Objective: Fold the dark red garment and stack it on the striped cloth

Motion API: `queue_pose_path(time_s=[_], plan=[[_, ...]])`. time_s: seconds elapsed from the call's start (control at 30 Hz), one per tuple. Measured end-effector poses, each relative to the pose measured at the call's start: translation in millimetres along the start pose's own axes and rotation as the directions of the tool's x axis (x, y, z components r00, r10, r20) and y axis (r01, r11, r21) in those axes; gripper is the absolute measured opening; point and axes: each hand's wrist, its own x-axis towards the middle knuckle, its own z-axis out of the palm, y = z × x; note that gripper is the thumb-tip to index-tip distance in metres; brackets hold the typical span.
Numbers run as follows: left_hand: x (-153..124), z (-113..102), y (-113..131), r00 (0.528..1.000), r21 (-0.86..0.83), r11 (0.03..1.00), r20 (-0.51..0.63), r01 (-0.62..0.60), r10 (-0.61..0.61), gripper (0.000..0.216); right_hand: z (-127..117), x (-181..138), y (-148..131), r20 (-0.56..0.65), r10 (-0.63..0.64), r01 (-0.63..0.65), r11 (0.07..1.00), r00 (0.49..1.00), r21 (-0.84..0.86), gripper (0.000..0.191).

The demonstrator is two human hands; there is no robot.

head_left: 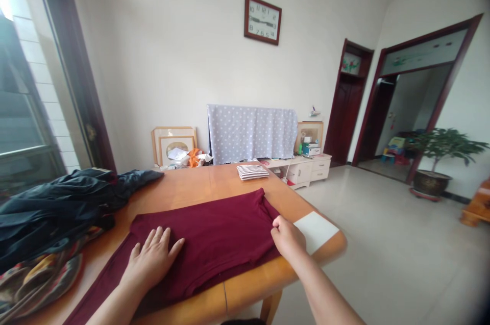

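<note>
A maroon garment [214, 235] lies spread across the wooden table [184, 182], with a long narrow part running toward the lower left. My left hand [153, 256] rests flat on its left part, fingers spread. At the garment's right edge my right hand [289, 238] is closed, the cloth bunched at its fingers. Just beyond that hand a white sheet [317, 230] lies at the table's corner. Which kind of garment it is, I cannot tell for certain.
A pile of dark clothes [49, 207] covers the table's left side, with a patterned cloth [46, 279] below it. A folded striped cloth [252, 172] lies at the far edge. Beyond stand a low white cabinet [302, 174] and a potted plant [432, 182].
</note>
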Motion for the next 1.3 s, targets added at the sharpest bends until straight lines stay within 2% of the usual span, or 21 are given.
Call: queue_pose_path(time_s=[0.13,0.23,0.33,0.4,0.5,0.63,0.73,0.87,0.97,1.07,1.2,1.3], plan=[[2,1,-2,1.000,-0.017,1.000,0.015,0.017,-0.017,0.075,-5,10,0,-0.031,-0.009,0.012,0.995,0.999,0.095,0.016],[6,-11,0,0.998,-0.065,0.996,0.030,0.065,-0.064,0.078,-7,22,-8,-0.082,-0.076,0.088,0.986,0.994,0.145,0.023],[14,-27,3,0.997,-0.081,0.994,-0.037,0.070,-0.073,0.068,-1,36,-22,-0.083,-0.172,0.181,0.976,0.982,0.124,0.035],[23,-34,4,0.993,-0.065,0.997,-0.115,0.029,-0.036,0.060,7,46,-34,-0.023,-0.236,0.237,0.968,0.971,0.078,0.046],[39,-35,2,0.987,-0.042,0.999,-0.161,-0.010,0.003,0.056,21,60,-45,0.152,-0.289,0.292,0.956,0.945,-0.001,0.060],[56,-19,-9,0.995,-0.039,0.999,-0.093,0.022,-0.026,0.063,34,74,-41,0.378,-0.229,0.280,0.956,0.897,-0.087,0.073],[62,-8,-20,1.000,-0.044,0.999,0.006,0.016,-0.016,0.069,40,81,-30,0.435,-0.160,0.235,0.964,0.886,-0.124,0.076],[71,-10,-29,0.998,-0.081,0.996,0.064,0.030,-0.025,0.076,44,94,-25,0.399,-0.153,0.211,0.972,0.904,-0.107,0.073],[82,-20,-31,0.999,-0.125,0.992,-0.031,-0.022,0.018,0.067,47,108,-32,0.266,-0.192,0.216,0.974,0.945,-0.063,0.061],[90,-22,-32,0.990,-0.113,0.992,-0.135,-0.052,0.036,0.058,50,125,-43,0.164,-0.245,0.254,0.966,0.956,-0.041,0.050],[94,-4,-32,0.993,-0.092,0.996,-0.117,-0.005,-0.006,0.061,65,144,-57,0.160,-0.260,0.272,0.960,0.952,-0.059,0.047],[93,8,-31,0.996,-0.098,0.995,-0.083,0.028,-0.036,0.068,80,153,-62,0.208,-0.263,0.285,0.955,0.942,-0.083,0.052]])
